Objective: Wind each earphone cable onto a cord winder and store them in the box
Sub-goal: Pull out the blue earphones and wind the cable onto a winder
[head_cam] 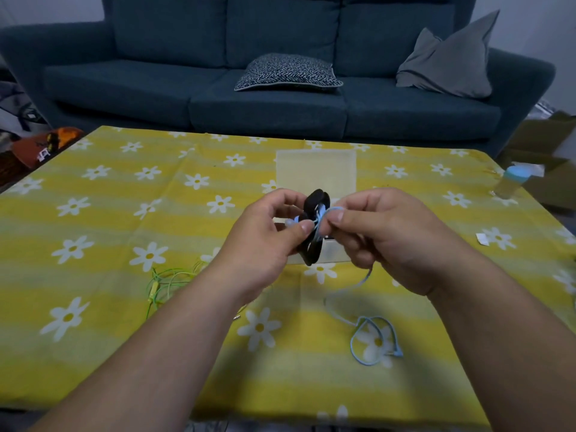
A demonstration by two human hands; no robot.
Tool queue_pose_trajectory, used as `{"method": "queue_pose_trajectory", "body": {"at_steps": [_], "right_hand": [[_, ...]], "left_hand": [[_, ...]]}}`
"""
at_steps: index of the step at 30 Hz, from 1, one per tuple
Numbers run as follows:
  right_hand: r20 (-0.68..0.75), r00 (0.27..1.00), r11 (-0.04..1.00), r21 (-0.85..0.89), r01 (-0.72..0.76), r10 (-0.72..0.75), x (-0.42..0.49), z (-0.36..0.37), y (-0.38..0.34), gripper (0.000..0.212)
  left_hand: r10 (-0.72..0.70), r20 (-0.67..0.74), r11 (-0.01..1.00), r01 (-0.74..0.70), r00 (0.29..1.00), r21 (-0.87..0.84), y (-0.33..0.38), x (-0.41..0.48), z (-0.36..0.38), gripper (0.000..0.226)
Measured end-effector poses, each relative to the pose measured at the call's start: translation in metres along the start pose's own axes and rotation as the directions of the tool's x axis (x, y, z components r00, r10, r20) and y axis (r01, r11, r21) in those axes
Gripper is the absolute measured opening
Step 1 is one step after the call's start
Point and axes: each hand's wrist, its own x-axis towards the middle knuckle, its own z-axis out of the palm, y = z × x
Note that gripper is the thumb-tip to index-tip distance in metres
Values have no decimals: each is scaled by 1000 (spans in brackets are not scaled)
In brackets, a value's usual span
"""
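Above the table's middle, my left hand (265, 238) grips a black cord winder (314, 226) with thumb and fingers. My right hand (386, 238) pinches the light blue earphone cable (367, 338) right at the winder. A few blue turns lie around the winder's waist. The rest of the blue cable hangs from my right hand and lies in loose loops on the cloth at the lower right. A green earphone cable (162, 285) lies tangled on the cloth to the left, partly hidden by my left forearm. A pale translucent box (314, 169) sits behind my hands.
The table wears a yellow cloth with white daisies (124, 213). A clear bottle with a blue cap (511, 182) stands at the right edge. A small white scrap (481, 239) lies at the right. A dark blue sofa (280, 98) with cushions is behind the table.
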Motion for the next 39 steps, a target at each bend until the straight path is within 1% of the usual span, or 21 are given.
{"method": "queue_pose_trajectory", "body": {"at_steps": [3,4,5,7,9,13,15,17,21,23,26,30,34,39], "right_hand": [[-109,994,994,106,12,0,2,-6,-4,26],[-152,988,994,108,21,-4,3,-8,-4,27],[-200,980,997,67,32,-18,4,-10,-3,28],[-293,953,994,-97,48,-75,5,-14,0,28],[-353,928,978,-202,50,-120,6,-17,3,26],[-427,895,975,-221,34,-128,8,-20,8,24],[-433,895,969,-248,-4,-107,9,-20,12,24],[-401,915,962,-264,-63,-50,11,-18,17,25],[-255,964,944,-291,-158,83,15,-12,31,28],[-155,980,931,-323,-167,122,15,-7,35,24],[-39,987,933,-323,-158,153,14,-2,35,24],[94,977,957,-240,-164,191,10,0,32,34],[158,967,970,-171,-171,198,6,-1,28,32],[186,959,964,-203,-174,212,2,0,21,31]], "left_hand": [[-6,39,998,4,999,55,0,-2,1,21],[-14,63,999,11,998,53,0,-3,2,22],[-23,93,999,18,995,51,2,-4,3,21],[-43,155,999,38,987,33,3,-6,7,20],[-60,197,998,66,979,-24,5,-9,10,19],[-64,242,985,100,968,-139,8,-9,11,18],[-59,264,980,106,963,-170,9,-11,12,18],[-47,252,977,97,966,-188,10,-12,13,17],[-19,114,969,47,993,-243,9,-9,12,17],[-20,64,961,37,998,-273,10,-7,10,16],[-19,32,962,27,999,-271,11,-6,8,16],[-63,-14,960,57,998,-276,10,-4,4,13],[-131,-48,938,108,990,-329,9,-2,1,12],[-184,-137,940,134,973,-313,6,1,-1,11]]}}
